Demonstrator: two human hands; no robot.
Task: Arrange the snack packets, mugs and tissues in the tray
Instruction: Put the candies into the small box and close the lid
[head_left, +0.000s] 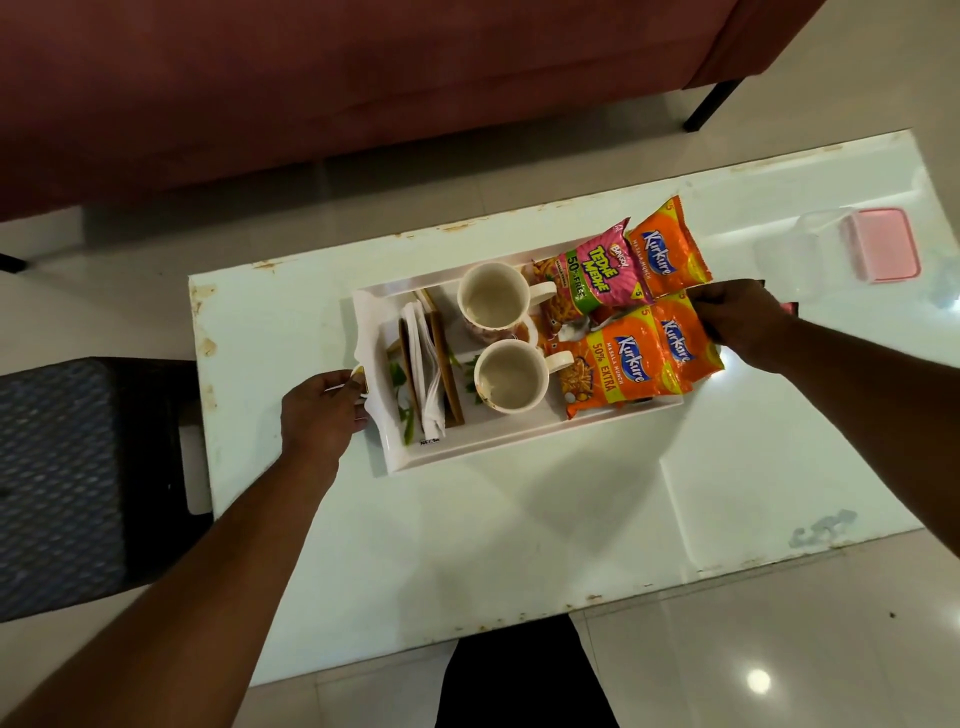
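Note:
A white tray (483, 439) lies on the white table. At its left end a wooden holder with white tissues (428, 364) stands inside. Two cream mugs, one at the back (493, 296) and one in front (511, 376), sit in the middle. Several snack packets fill the right end: a pink one (592, 273) and three orange ones, at the back (667, 254), in front (615, 366) and at the far right (685, 340). My left hand (322, 408) grips the tray's left handle. My right hand (737, 317) closes over the tray's right end, beside the far-right orange packet.
A clear box with a pink lid (878, 244) stands at the table's back right. A dark woven stool (83, 478) sits left of the table (519, 545). A maroon sofa (311, 78) runs along the far side. The table's front edge is close to my legs.

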